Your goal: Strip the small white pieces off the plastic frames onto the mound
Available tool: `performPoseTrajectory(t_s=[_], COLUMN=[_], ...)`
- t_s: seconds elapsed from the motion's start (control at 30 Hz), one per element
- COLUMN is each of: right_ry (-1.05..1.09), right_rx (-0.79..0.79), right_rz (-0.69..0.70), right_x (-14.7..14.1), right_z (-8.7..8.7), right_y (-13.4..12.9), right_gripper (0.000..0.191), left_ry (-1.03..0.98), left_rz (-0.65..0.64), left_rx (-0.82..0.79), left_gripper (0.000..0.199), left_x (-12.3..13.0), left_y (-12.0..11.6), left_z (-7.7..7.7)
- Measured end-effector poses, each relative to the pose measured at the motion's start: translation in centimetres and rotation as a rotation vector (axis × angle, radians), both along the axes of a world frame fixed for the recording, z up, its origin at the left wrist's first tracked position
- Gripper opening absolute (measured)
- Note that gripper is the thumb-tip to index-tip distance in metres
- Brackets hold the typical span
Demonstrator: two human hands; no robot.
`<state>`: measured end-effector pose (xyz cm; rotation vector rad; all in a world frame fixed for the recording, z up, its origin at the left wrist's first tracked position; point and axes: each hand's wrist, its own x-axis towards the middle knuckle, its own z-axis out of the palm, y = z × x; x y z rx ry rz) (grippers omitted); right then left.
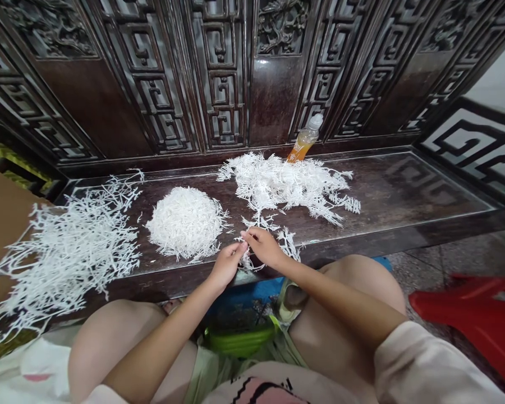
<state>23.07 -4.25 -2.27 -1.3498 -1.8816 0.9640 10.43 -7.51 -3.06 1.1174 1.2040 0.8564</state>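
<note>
My left hand [228,262] and my right hand [266,247] meet over the front edge of the dark wooden bench, fingertips pinched close together. Between and beneath them shows a white branched sprig [246,261], partly covered by the fingers; which hand bears it more I cannot tell. Other loose white sprigs [289,244] lie just right of my right hand. Left of my hands is a rounded heap of small white slivers [187,221]. Behind them spreads a larger pile of feathery white sprigs [286,182].
A tangled pile of bare white stems [76,247] covers the bench's left end, beside brown cardboard [4,224]. An orange drink bottle [305,140] stands behind the sprig pile. The carved backrest [273,101] rises behind. A red plastic stool [467,314] is at right.
</note>
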Motion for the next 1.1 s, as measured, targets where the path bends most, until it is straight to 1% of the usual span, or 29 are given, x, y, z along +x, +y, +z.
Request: performPoseTrajectory(t_s=[0.13,0.23,0.4,0.47,0.53,0.6,0.63,0.67,0.73,0.8,0.87,0.97,1.1], right_ry=[-0.026,0.009,0.009,0.009,0.010,0.016,0.022,0.034,0.054,0.057,0.046,0.036,0.021], right_rx=[-0.078,-0.147,-0.095,-0.090,-0.112,-0.144,-0.160,-0.186,-0.246,-0.286,-0.292,-0.293,-0.264], right_rz=[0.015,0.037,-0.036,-0.108,-0.270,-0.438,-0.463,-0.458,-0.393,-0.299,-0.203,-0.121,-0.120], right_x=[-0.1,-0.2,-0.4,0.2,1.3,2.7,3.2,3.5,3.5,2.7,1.5,0.5,0.3], right_z=[0.0,0.0,-0.6,-0.8,-0.7,-0.4,-0.1,0.1,0.5,0.5,0.4,0.0,-0.3], right_y=[0.0,-0.1,-0.1,0.7,2.1,3.7,4.3,4.7,4.7,3.9,2.6,1.2,0.8], right_gripper=[0.040,0.040,0.038,0.036,0.034,0.033,0.032,0.032,0.032,0.035,0.037,0.039,0.039], left_ry=[0.060,0.053,0.025,0.030,0.004,-0.063,-0.112,-0.170,-0.303,-0.436,-0.527,-0.578,-0.573], left_rz=[-0.026,-0.029,0.017,0.003,-0.094,-0.187,-0.195,-0.169,-0.043,0.085,0.155,0.150,0.126], left_rx=[0.098,0.119,0.109,0.110,0.102,0.054,0.011,-0.042,-0.184,-0.329,-0.435,-0.500,-0.518], left_gripper=[0.037,0.036,0.034,0.036,0.038,0.038,0.037,0.035,0.029,0.019,0.011,0.011,0.022], left_x=[0.0,0.0,0.3,0.5,0.8,1.0,1.1,1.0,0.8,0.3,-0.3,-0.7,-0.4], left_y=[0.0,0.1,-0.2,-0.9,-1.9,-2.9,-3.1,-3.2,-2.6,-1.4,-0.3,0.5,0.6], left_z=[-0.2,-0.2,0.4,1.1,1.9,2.6,2.8,2.8,2.6,2.1,1.4,0.6,0.0])
